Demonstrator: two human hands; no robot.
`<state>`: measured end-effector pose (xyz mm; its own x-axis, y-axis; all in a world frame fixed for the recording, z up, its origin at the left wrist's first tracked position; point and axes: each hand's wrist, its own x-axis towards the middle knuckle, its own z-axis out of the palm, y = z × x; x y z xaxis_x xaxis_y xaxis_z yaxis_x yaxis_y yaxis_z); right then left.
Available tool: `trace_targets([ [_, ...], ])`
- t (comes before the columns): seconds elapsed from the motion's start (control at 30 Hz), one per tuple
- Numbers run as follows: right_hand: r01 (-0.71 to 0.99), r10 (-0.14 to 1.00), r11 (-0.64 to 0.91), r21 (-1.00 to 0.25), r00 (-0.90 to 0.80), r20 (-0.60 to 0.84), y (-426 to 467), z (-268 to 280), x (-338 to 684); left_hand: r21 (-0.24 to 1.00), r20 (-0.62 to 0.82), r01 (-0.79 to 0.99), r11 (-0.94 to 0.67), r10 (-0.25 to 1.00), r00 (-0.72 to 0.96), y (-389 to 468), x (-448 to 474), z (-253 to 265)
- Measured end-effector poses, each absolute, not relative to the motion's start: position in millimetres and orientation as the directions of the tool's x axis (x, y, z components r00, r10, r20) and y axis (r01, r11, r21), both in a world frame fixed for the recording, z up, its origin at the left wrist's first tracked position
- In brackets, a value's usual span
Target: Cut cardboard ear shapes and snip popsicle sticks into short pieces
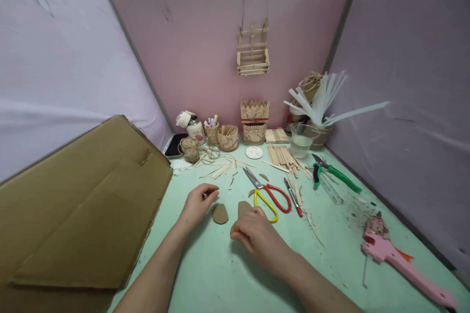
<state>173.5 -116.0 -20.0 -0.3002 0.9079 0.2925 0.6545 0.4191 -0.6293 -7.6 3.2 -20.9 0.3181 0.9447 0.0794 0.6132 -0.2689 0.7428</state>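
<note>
My left hand [197, 204] hovers just left of a small cut cardboard piece [220, 214] with a rounded lower edge. Its fingers are loosely bent, with a gap between thumb and forefinger and nothing seen in them. My right hand [257, 235] is closed, fingertips pressed together and pointing left. What those fingertips hold, if anything, is too small to make out. Partly covered by this hand, a second cardboard piece [244, 207] lies on the table. Scissors [263, 187] with one red and one yellow handle lie just beyond my right hand.
A large cardboard sheet [91, 205] fills the left side. Pliers with green handles [343, 178] and a pink glue gun [396, 261] lie right. Wooden sticks [282, 156], a pen [293, 197], a twine ball [191, 149] and a water cup [301, 143] stand or lie further back.
</note>
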Motion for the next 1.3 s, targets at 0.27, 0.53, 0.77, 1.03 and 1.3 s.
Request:
trace_targets([
  [0.27, 0.568, 0.909, 0.359, -0.741, -0.394, 0.138, -123.5, -18.5, 169.0, 0.619, 0.259, 0.726, -0.299, 0.951, 0.171, 18.5, -17.4, -34.6],
  [0.53, 0.458, 0.809, 0.427, -0.78, -0.579, 0.103, -132.3, -16.7, 164.0, 0.601, 0.257, 0.783, -0.159, 0.967, -0.001, 22.9, -23.1, -48.1],
  [0.77, 0.199, 0.809, 0.31, -0.93, -0.568, 0.148, -137.1, -20.2, 167.0, 0.571, 0.239, 0.809, -0.14, 0.971, 0.0, 24.7, -21.4, -48.7],
  [1.03, 0.272, 0.847, 0.348, -0.897, -0.502, 0.176, -134.6, -20.3, 168.6, 0.538, 0.276, 0.828, -0.161, 0.961, 0.008, 21.0, -21.6, -48.1],
  [1.3, 0.47, 0.937, 0.311, -0.826, -0.294, 0.186, -121.5, -29.3, 169.6, 0.451, 0.108, 0.85, -0.273, 0.962, 0.252, 70.3, 41.4, -11.0],
])
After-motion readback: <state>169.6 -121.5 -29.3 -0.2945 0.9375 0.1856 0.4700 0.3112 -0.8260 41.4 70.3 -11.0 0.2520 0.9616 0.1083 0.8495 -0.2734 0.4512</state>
